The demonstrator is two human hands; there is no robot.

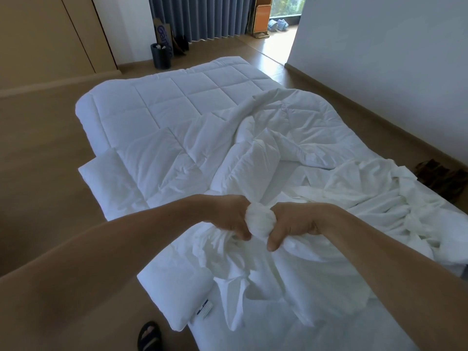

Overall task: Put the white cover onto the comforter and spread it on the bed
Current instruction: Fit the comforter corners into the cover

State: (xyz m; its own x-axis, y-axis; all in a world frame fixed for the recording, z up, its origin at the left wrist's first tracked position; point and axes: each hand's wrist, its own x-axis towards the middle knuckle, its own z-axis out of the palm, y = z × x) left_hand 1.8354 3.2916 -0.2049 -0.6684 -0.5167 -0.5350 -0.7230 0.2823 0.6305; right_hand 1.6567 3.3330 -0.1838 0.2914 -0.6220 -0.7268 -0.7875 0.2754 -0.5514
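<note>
Your fingers (pixel 241 234) are curled tight round a ball of bunched cloth. The left hand (pixel 231 219) grips it from 9 o'clock and the right hand (pixel 293 224) from 3 o'clock, with the cloth bulging between them. It belongs to the white cover (pixel 367 198), which hangs in loose folds below your hands at 6 o'clock and lies crumpled out to 3 o'clock. You cannot tell whether a comforter corner is inside the ball.

The comforter (pixel 177 102) lies on the bed (pixel 291 335), its long axis running from your hands away toward 11 o'clock. The far end lies flat and quilted, the near end rumpled.

One pillow (pixel 174 295) sits at 7 o'clock just beside the hanging cover, and another (pixel 106 178) is at 10 o'clock under the comforter's edge. A dark bin (pixel 160 57) and the curtain (pixel 202 16) stand at 12 o'clock, well apart. Your sandalled foot (pixel 149 335) is at 7 o'clock.
</note>
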